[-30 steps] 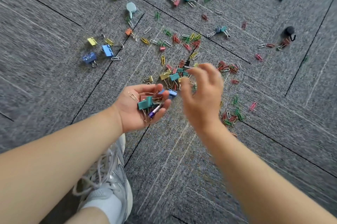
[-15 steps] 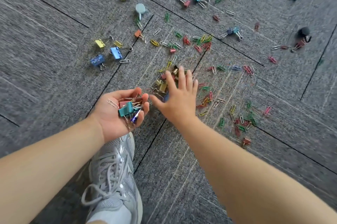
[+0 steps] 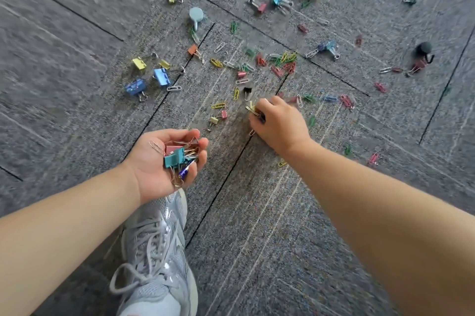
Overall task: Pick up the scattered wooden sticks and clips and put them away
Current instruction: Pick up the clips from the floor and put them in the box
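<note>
The right grip [image 3: 281,124] is pinching, palm-down with fingers curled, a small bunch of clips [image 3: 253,109] lying on the carpet floor [image 3: 77,32] under its fingertips. It is probably working best by raking loose ones inward before lifting (thin wire ones are apt to be slipping out). The left grip [image 3: 154,165], just beside it and nearer the body, is cupping a heap of clips [image 3: 177,157] palm-up, while scattered clips [image 3: 277,61] are lying beyond both.

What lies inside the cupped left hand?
The left hand holds a teal metal binder clip, a pink binder clip and a silver wire paper clip; anything beneath them is hidden.
</note>
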Demonstrator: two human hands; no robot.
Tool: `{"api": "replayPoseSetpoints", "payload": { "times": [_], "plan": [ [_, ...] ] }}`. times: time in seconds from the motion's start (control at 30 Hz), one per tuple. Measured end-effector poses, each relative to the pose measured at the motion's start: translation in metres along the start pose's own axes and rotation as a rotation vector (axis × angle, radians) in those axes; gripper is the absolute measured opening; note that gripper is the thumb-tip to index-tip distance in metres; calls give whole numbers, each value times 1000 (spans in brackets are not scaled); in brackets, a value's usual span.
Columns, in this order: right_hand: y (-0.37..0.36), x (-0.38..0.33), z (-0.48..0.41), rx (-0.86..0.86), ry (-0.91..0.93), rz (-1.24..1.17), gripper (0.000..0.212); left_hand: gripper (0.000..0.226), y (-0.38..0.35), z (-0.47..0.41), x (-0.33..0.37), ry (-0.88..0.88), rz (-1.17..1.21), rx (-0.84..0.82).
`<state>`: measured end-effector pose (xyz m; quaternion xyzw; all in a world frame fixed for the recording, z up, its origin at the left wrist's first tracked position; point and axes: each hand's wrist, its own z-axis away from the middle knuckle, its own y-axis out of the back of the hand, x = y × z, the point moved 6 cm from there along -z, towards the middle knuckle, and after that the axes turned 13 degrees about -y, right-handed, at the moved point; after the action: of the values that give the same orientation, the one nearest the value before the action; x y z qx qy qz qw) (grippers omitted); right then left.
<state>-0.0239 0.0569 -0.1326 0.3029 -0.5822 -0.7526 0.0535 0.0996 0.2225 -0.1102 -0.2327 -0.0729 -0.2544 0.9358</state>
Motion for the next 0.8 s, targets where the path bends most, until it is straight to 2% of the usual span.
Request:
{"api": "replayPoseSetpoints", "payload": {
  "times": [0.07, 0.13, 0.2, 0.27, 0.33, 0.5, 0.63, 0.8],
  "plan": [
    [7, 21, 3, -86, -364, -280, 24, 17, -21, 5, 2, 22, 7, -23],
    [26, 40, 19, -81, -736, -640, 30, 15, -54, 16, 6, 38, 17, -79],
    [64, 44, 43, -21, -971, -985, 28, 9, -93, 36, 14, 27, 1, -149],
    [114, 41, 64, -33, -1078, -1232, 23, 6, -135, 63, 24, 8, -41, -203],
    [176, 38, 77, -73, -1089, -1342, 21, 8, -180, 93, 32, 5, -103, -240],
    [380, 29, 112, -45, -1011, -1468, 20, 18, -325, 202, 35, 5, -189, -323],
    [545, 16, 176, 81, -908, -1522, 24, 23, -443, 317, 6, -2, -245, -470],
    [705, 16, 307, 294, -817, -1656, 31, 20, -546, 470, -79, 19, -332, -726]
  ]
}}
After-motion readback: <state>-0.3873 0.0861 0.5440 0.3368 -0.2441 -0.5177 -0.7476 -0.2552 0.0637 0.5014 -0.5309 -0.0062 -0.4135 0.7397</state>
